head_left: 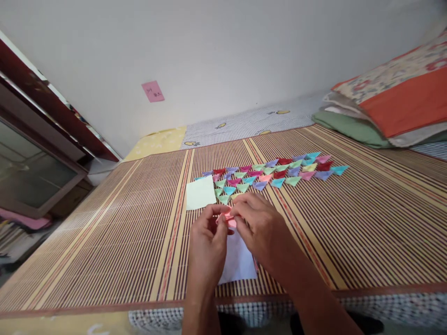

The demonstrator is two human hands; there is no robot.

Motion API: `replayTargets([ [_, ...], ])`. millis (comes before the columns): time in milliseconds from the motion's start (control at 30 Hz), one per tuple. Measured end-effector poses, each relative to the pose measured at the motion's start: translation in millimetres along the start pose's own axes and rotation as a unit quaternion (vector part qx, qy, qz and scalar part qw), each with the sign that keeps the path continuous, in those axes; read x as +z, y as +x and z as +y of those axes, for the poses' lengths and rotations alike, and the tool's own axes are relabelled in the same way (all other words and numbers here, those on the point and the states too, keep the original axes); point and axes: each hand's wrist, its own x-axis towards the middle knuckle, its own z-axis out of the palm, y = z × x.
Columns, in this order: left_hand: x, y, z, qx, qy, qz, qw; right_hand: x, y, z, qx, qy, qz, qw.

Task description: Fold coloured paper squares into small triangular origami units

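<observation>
A small pink piece of folded paper (228,217) is pinched between my two hands. My left hand (210,232) grips its left side with thumb and fingers. From the right, my right hand (258,223) holds the other side, its fingers bent over the paper. Beneath the hands lies a pale lilac sheet of paper (239,265) on the striped mat. A pale green square sheet (200,193) rests just beyond my left hand. Farther off, rows of small folded paper triangles (277,183) in several colours spread to the right; my hands cover part of the nearest ones.
The striped mat (122,251) covers a bed with a checked sheet (237,123) showing behind it. Folded bedding (394,102) is piled at the far right. A pink note (152,91) is stuck on the wall. A glass-fronted cabinet (31,158) stands at the left.
</observation>
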Motion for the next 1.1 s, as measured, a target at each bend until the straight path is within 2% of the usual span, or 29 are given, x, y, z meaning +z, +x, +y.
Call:
replayTargets([
  [267,-1.5,-0.6,0.4,0.003,-0.006,-0.015,1.000,2.0,-0.5,2.2,0.004,0.026,-0.023,0.999],
  [633,-2.7,-1.0,4.6,0.006,0.013,-0.030,0.999,-1.0,-1.3,-0.1,0.019,0.000,-0.103,0.995],
  [867,1.2,-4.0,2.2,0.037,0.045,-0.056,0.997,1.4,-2.8,4.9,0.036,-0.013,-0.043,0.998],
  [1100,6.0,-5.5,2.7,0.046,0.086,-0.020,0.995,-4.7,-0.3,1.5,0.005,0.014,-0.041,0.999],
])
